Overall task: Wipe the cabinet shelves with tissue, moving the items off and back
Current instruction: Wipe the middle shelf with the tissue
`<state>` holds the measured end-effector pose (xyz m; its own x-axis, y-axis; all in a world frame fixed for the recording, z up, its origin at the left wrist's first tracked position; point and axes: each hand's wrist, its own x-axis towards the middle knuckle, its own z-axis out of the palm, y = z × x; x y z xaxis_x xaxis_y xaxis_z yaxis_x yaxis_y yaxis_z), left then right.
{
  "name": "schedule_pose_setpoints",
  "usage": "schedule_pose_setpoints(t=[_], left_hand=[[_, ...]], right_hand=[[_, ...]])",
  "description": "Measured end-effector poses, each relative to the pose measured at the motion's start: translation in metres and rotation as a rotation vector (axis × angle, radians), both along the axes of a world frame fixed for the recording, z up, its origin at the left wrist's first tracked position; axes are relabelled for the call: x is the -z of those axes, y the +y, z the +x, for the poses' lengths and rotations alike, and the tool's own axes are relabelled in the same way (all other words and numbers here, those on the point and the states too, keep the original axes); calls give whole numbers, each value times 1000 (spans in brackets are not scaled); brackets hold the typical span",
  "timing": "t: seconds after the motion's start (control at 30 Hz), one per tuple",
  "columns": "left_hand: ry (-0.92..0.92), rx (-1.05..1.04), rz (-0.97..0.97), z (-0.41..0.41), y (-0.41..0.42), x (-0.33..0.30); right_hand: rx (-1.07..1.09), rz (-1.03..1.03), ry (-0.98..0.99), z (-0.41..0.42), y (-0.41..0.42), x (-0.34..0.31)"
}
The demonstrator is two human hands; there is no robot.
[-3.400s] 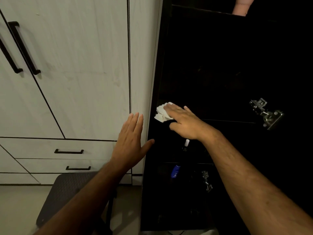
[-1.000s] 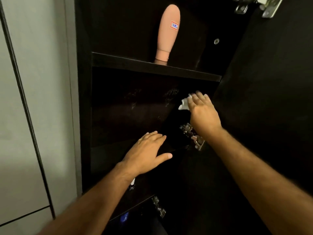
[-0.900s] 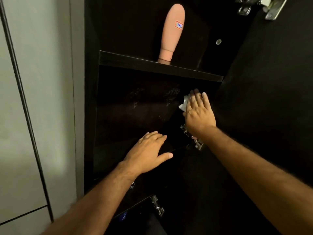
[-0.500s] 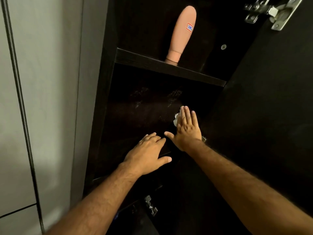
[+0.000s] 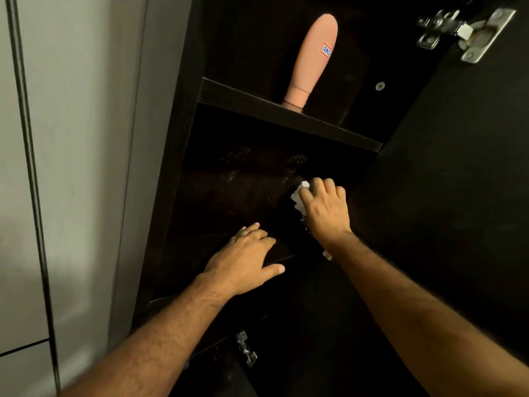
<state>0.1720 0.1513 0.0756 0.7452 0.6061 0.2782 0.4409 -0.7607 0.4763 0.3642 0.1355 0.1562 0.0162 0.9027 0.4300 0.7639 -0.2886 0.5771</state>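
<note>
A dark cabinet stands open in front of me. My right hand (image 5: 325, 209) has its fingers curled over a crumpled white tissue (image 5: 298, 195), at the right side of the middle shelf (image 5: 226, 202). My left hand (image 5: 243, 257) lies palm down on the front edge of that same shelf, fingers relaxed, holding nothing. On the upper shelf (image 5: 286, 114) a peach tube (image 5: 313, 60) with a small red and blue label stands cap down.
The dark open door (image 5: 458, 181) is on the right, with metal hinges at the top (image 5: 461, 30) and lower down (image 5: 246, 349). Pale closed cabinet doors (image 5: 71, 167) fill the left. The shelf surface shows dusty smears.
My right hand has moved with the tissue to the right and back on the middle shelf, and its fingers have curled over the tissue. My left hand has stayed on the shelf edge.
</note>
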Motion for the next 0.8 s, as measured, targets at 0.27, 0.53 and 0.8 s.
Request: schedule_pose_setpoints(t=[0.27,0.53,0.8], left_hand=[[21,13,44,0,2,1],[61,33,57,1,1,3],[38,25,69,1,3,3]], right_hand=[[20,-212,-115,-15,13,-1],[167,-416,-87,-28,13,43],[273,-290,12,-16,-4,30]])
